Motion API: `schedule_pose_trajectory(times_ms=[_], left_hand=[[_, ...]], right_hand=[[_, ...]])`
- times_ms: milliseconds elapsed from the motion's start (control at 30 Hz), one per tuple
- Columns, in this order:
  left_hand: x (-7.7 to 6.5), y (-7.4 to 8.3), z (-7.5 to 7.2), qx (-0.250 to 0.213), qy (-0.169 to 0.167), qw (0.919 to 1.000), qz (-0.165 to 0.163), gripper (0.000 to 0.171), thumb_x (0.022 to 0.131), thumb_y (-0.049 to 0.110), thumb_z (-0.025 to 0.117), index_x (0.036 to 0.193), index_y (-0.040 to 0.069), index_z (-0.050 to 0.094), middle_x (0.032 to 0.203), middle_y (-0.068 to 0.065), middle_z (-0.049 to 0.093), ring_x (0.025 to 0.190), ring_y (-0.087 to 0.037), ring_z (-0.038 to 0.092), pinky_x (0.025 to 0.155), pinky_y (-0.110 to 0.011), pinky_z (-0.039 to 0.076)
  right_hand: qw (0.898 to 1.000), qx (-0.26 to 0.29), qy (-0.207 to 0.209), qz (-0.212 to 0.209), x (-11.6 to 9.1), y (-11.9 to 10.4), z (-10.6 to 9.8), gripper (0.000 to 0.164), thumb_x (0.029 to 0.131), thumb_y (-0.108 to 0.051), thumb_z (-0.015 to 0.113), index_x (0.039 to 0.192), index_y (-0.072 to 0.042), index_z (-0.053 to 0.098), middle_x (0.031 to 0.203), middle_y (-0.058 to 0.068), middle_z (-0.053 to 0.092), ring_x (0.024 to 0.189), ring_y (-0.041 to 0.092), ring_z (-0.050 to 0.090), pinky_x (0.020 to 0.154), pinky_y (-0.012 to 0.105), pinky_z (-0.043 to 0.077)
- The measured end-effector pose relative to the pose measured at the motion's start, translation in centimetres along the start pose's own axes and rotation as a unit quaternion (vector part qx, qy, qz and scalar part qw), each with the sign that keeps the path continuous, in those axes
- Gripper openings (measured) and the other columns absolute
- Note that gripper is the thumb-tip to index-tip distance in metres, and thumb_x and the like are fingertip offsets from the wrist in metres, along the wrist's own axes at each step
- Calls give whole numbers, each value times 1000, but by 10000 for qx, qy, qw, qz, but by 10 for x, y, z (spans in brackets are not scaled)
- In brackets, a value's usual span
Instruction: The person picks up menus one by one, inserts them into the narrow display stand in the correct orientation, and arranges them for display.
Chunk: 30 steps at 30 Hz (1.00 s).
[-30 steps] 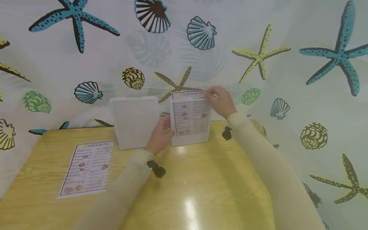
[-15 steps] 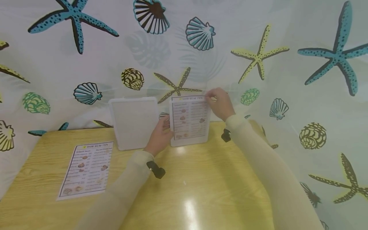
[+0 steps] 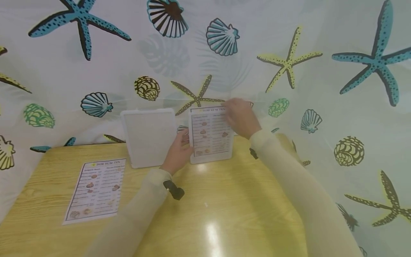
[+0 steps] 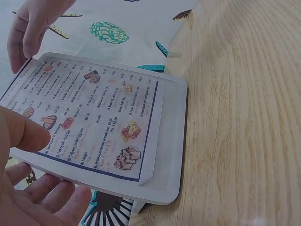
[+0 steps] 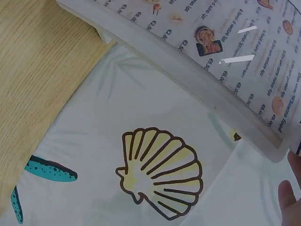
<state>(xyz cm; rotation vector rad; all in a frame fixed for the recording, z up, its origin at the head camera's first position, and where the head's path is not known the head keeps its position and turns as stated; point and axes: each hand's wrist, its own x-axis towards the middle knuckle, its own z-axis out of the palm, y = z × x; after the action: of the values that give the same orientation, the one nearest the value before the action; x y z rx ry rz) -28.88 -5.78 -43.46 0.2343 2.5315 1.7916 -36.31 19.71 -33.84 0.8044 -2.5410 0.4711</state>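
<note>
A white-rimmed stand [image 3: 216, 157] leans upright at the table's back, holding a printed "DIM SUM INN" menu sheet [image 3: 212, 132]. The sheet's top strip shows above the stand's upper rim. My left hand [image 3: 179, 150] grips the stand's left edge; in the left wrist view its thumb [image 4: 28, 134] lies over the front and its fingers [image 4: 56, 197] are under the edge. My right hand [image 3: 240, 116] pinches the menu sheet at its top right, covering that corner. In the right wrist view only fingertips [image 5: 288, 190] show, beside the stand's corner.
A second white-rimmed stand [image 3: 151, 139], with no sheet in it, leans to the left. Another menu sheet [image 3: 96, 189] lies flat at the table's left. The wooden table [image 3: 205, 214] ends at a hanging cloth [image 3: 250, 43] printed with shells and starfish.
The menu sheet has slid down into the right-hand stand, so less of it sticks out above. My right hand has shifted slightly left along its top. The left hand keeps its grip.
</note>
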Motion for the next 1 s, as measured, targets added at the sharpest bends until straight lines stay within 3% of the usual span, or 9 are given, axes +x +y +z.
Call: schedule_pose_trajectory(times_ms=[100, 433, 733, 1000], left_hand=[[0, 0, 0, -43, 7, 10000, 39, 72, 100, 10, 55, 163, 11, 22, 160, -19, 39, 146, -36, 41, 120, -53, 37], [0, -2, 1, -32, -18, 10000, 24, 73, 99, 11, 56, 164, 13, 21, 161, -17, 39, 147, -35, 40, 120, -55, 36], [-1, -3, 1, -18, -45, 10000, 25, 73, 99, 11, 56, 164, 16, 22, 160, -16, 39, 147, -35, 40, 120, -56, 36], [-1, -4, 2, 81, 22, 10000, -20, 74, 99, 12, 57, 164, 20, 23, 159, -14, 41, 147, -34, 41, 121, -58, 33]], right_hand=[[9997, -130, -113, -176, -2, -1, 2, 36, 100, -11, 61, 135, -3, 64, 137, 15, 65, 131, 33, 57, 120, 44, 38], [9994, 70, -348, 1, -11, 3, 10, 40, 97, -11, 62, 137, -3, 60, 140, 14, 61, 136, 31, 52, 123, 42, 33], [9999, -4, -125, -43, -12, 0, 11, 38, 94, -9, 65, 132, -4, 62, 135, 14, 62, 132, 32, 53, 122, 43, 34], [9981, -473, 153, -376, -14, 3, 16, 39, 92, -7, 70, 131, -6, 64, 129, 14, 64, 125, 32, 57, 117, 43, 40]])
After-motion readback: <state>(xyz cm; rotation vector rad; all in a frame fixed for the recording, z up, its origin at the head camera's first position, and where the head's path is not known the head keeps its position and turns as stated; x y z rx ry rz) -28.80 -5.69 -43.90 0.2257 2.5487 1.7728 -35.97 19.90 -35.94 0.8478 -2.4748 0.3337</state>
